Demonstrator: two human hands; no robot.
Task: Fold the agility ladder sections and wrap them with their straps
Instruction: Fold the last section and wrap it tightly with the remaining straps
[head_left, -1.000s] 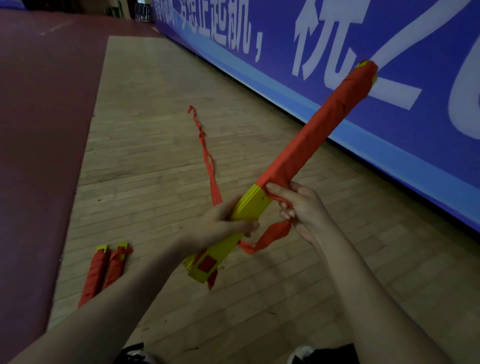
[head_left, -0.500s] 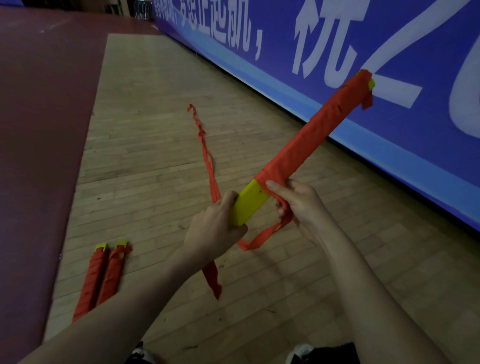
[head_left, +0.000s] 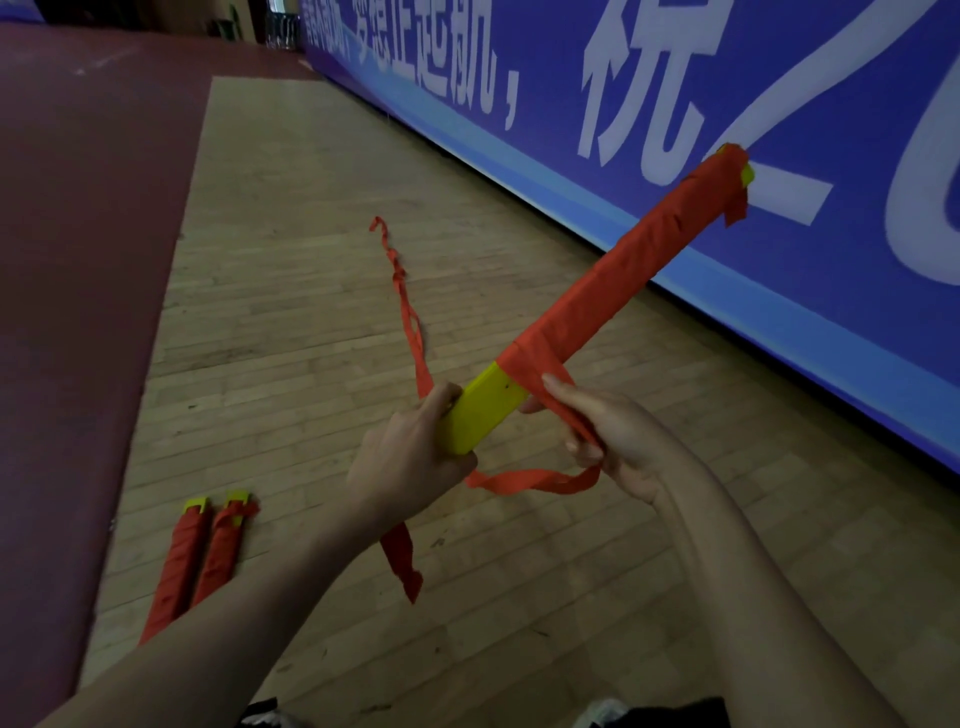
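Observation:
A folded stack of yellow ladder rungs (head_left: 480, 415) points up to the right, its upper length wound in red strap (head_left: 623, 291). My left hand (head_left: 410, 457) grips the bare yellow lower end. My right hand (head_left: 608, 431) pinches the strap just below the last wrap, and a slack loop (head_left: 530, 480) hangs between my hands. The strap's loose tail (head_left: 402, 301) trails away over the floor, and a short end (head_left: 402, 564) dangles under my left hand.
Two wrapped ladder bundles (head_left: 200, 556) lie side by side on the wooden floor (head_left: 291, 291) at lower left. A dark red mat (head_left: 78, 260) borders the left side. A blue banner wall (head_left: 779, 130) runs along the right.
My left hand has slid up the yellow end and now covers it. The bundle's far tip has dropped a little, and the strap loop has come round under the rungs.

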